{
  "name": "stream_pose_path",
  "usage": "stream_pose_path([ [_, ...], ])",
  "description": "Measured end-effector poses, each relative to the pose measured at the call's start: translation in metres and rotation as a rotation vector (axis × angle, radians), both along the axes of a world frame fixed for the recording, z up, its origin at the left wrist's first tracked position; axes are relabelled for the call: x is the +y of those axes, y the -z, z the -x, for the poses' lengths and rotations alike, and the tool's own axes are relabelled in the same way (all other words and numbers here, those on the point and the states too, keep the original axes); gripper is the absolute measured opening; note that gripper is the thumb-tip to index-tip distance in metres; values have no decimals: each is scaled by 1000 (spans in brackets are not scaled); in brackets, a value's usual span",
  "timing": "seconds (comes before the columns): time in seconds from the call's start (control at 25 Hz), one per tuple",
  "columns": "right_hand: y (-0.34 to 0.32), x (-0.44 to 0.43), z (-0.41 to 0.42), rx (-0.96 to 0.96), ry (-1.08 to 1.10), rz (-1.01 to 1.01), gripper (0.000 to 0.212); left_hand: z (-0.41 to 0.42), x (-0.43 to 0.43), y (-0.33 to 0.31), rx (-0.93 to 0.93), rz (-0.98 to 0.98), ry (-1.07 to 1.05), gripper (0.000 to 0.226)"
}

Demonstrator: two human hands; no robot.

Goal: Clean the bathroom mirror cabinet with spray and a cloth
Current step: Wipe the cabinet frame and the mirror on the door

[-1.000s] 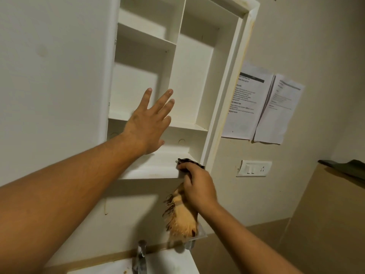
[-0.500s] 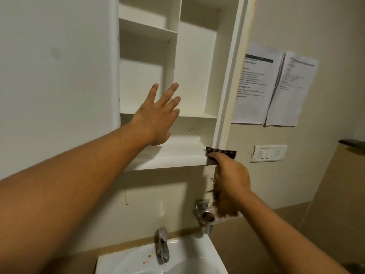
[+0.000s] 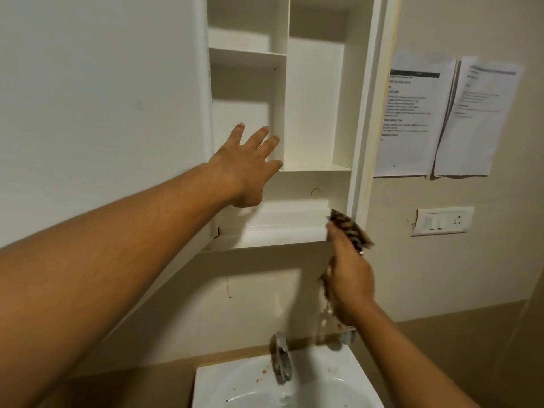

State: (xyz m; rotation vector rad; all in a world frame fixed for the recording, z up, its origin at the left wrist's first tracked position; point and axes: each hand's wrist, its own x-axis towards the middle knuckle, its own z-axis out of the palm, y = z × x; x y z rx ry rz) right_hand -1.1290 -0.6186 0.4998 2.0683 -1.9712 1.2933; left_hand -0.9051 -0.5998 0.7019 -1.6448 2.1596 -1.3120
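At the right front corner of the lowest shelf, the wipe is about to run out of surface.

Seen from the head camera, the right hand [image 3: 348, 278] grips a brown, dark-striped cloth [image 3: 348, 228], bunched against the right end of the bottom shelf [image 3: 282, 228] of the open white laminate mirror cabinet [image 3: 315, 113]; the rest of it hangs blurred below the fist. The left hand [image 3: 250, 163] is spread wide with straight fingers, holding nothing, in front of the left compartment; whether it touches the shelf cannot be told. A stroke carried further right would likely slip off the corner towards the white wall switch plate [image 3: 441, 220], a poor place for a damp cloth. The loose tail could also drag across the chrome tap [image 3: 281, 360] or the speckled white basin [image 3: 235, 384] and pick up dirt. No spray bottle is in view.
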Motion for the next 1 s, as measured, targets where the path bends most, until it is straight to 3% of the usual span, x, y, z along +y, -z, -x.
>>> stream_pose_path([
  [0.08,2,-9,9,-43,55,27,74,-8,18,-7,-21,11,-63,72],
  [0.12,-1,-8,-3,-71,49,69,74,-10,29,-10,-33,22,-89,71],
  [0.2,-10,9,-43,-148,-23,49,67,-13,53,-17,-57,55,-126,69],
  [0.28,-18,29,-74,-84,-194,-34,65,-11,80,-26,-88,88,-135,68],
  [0.44,-60,39,-49,-36,-479,-155,57,-9,139,-48,-92,206,-109,68],
  [0.6,-97,56,1,-25,-449,-21,42,-23,193,-65,30,498,96,67],
  [0.8,-149,95,29,16,-374,226,24,-46,247,-64,451,791,165,83],
  [1.0,-202,142,25,-362,-439,310,24,-55,254,-50,962,653,169,98],
])
